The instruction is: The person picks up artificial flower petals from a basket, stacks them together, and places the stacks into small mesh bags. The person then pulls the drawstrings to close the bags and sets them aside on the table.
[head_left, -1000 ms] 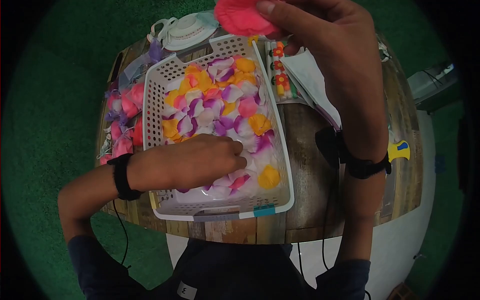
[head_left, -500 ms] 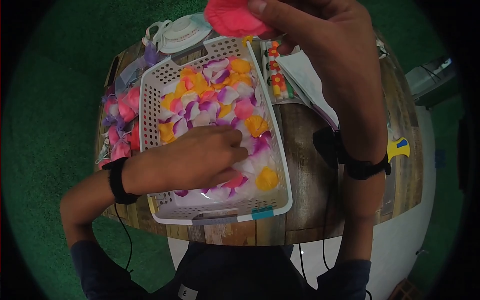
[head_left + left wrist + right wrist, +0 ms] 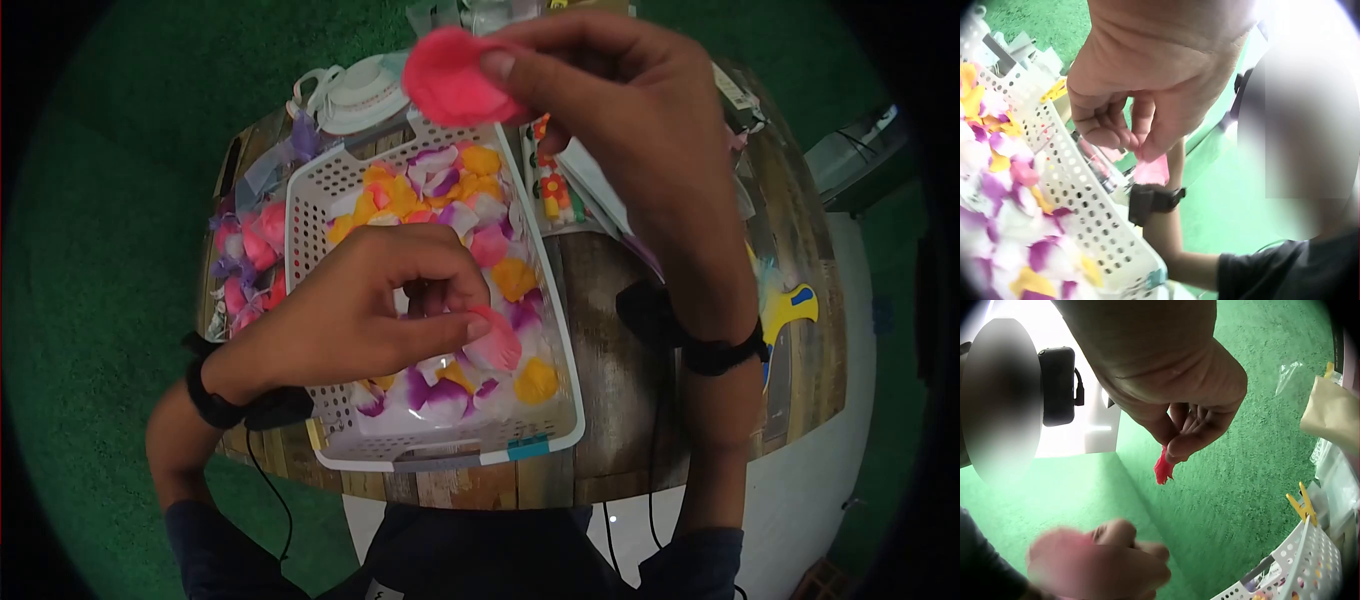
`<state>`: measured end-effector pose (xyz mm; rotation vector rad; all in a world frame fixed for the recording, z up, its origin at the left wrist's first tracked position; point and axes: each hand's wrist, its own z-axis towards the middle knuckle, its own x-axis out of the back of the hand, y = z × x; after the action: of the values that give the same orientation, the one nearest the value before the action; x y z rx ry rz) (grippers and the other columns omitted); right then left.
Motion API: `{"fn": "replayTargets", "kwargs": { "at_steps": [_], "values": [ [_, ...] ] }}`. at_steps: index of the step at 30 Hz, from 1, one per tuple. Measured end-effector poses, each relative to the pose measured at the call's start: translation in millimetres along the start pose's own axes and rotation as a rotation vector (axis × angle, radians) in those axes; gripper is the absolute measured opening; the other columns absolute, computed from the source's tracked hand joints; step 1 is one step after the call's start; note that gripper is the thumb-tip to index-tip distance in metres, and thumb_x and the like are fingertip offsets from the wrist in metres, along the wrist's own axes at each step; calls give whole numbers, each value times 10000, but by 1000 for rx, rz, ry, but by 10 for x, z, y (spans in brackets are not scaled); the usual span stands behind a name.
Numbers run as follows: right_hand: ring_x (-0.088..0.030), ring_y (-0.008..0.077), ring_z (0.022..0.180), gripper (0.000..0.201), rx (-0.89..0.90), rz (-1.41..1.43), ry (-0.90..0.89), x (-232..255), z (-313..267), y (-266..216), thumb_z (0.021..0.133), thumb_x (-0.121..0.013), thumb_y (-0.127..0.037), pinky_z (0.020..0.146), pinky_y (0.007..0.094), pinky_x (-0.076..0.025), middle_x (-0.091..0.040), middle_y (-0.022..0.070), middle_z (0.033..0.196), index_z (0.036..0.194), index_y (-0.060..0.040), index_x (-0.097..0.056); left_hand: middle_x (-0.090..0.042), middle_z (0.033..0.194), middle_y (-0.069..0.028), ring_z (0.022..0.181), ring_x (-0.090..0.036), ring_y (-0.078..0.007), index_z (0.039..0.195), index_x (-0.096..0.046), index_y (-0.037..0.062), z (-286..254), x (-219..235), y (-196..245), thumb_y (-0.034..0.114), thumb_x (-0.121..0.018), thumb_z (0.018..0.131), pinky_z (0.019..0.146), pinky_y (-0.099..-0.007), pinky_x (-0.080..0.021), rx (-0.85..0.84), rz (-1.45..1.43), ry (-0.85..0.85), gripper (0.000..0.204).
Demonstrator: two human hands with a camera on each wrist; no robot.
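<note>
Over the white perforated basket, my left hand pinches a pink petal between thumb and fingers. The same petal shows below the fingertips in the left wrist view. Higher up, beyond the basket's far right corner, my right hand grips deep-pink petals by their edge, thumb on the near face. In the right wrist view a bit of these petals sticks out under the fingers. Loose purple-and-white petals and orange petals lie in the basket, partly hidden by the left hand.
Left of the basket are bags of pink petals. A white ribbon roll sits behind it. To the right lie a flower-patterned packet and a yellow-handled tool. A yellow clip grips the basket rim.
My left hand has risen from among the petals in the basket, now with a pink petal between its fingers. The right hand, still holding its petals, appears lower in the head view.
</note>
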<state>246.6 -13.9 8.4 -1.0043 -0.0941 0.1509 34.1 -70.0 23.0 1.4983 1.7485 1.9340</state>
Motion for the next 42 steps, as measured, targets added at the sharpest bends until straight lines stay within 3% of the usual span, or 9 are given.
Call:
{"fn": "replayTargets", "kwargs": {
  "at_steps": [1,2,5,8,13,15,28,34,42],
  "values": [
    [-588,28,640,187,-46,7,6,-24,4,-23,863,-728,-118,530,172,-430,-696,23,779,1020,-16,-723,-595,847,-24,729,-545,-68,899,-649,5,-33,-5,4,73,-685,893,664,-234,-450,-36,-203,102,77],
    [-581,23,629,185,-91,15,11,-62,-24,-69,863,-726,-108,523,166,-422,-692,20,767,1023,-14,-721,-595,847,-24,729,-545,-68,899,-649,5,-47,4,63,73,-685,893,664,-234,-450,-62,-178,105,77],
    [-594,39,653,133,-140,192,102,-181,-54,-144,871,-694,-68,565,192,-468,-681,27,749,947,40,-712,-634,871,-9,709,-539,-35,953,-625,11,-31,24,246,95,-713,886,647,-199,-435,-196,-687,487,138],
    [-595,35,657,146,-151,220,144,-255,-100,-170,889,-691,-74,565,183,-464,-686,30,770,976,42,-706,-557,795,-11,666,-476,-67,893,-575,46,23,89,309,132,-636,917,630,-216,-377,-169,-650,622,108],
    [-599,26,672,143,-170,281,181,-324,-139,-234,898,-686,-61,572,171,-467,-691,28,783,993,43,-704,-602,816,4,668,-452,-44,885,-578,60,124,122,237,119,-645,919,634,-210,-368,-201,-608,683,96],
    [-603,29,678,142,-159,307,182,-329,-149,-225,898,-683,-55,581,171,-472,-693,31,789,998,43,-704,-576,765,54,682,-473,13,900,-606,32,181,92,231,73,-699,896,616,-163,-377,-264,-678,773,102],
    [-607,41,673,173,-173,503,240,-385,-165,-133,910,-682,-75,564,185,-500,-700,53,848,1045,32,-690,-573,807,37,757,-491,-27,872,-602,78,307,16,222,133,-669,924,723,-218,-394,-303,-815,925,101],
    [-597,40,662,195,-125,582,439,-434,-168,-25,911,-687,-89,539,194,-499,-692,44,846,1070,23,-677,-575,838,42,765,-468,-37,871,-602,112,398,-234,354,165,-652,945,743,-220,-374,-249,-1283,758,104],
    [-589,25,631,171,-41,449,516,-470,-214,-134,918,-679,-84,507,171,-463,-682,18,804,1062,9,-681,-575,851,56,760,-466,-31,937,-625,116,569,-434,487,223,-653,954,708,-209,-377,-207,-1399,702,112]
  ]
}}
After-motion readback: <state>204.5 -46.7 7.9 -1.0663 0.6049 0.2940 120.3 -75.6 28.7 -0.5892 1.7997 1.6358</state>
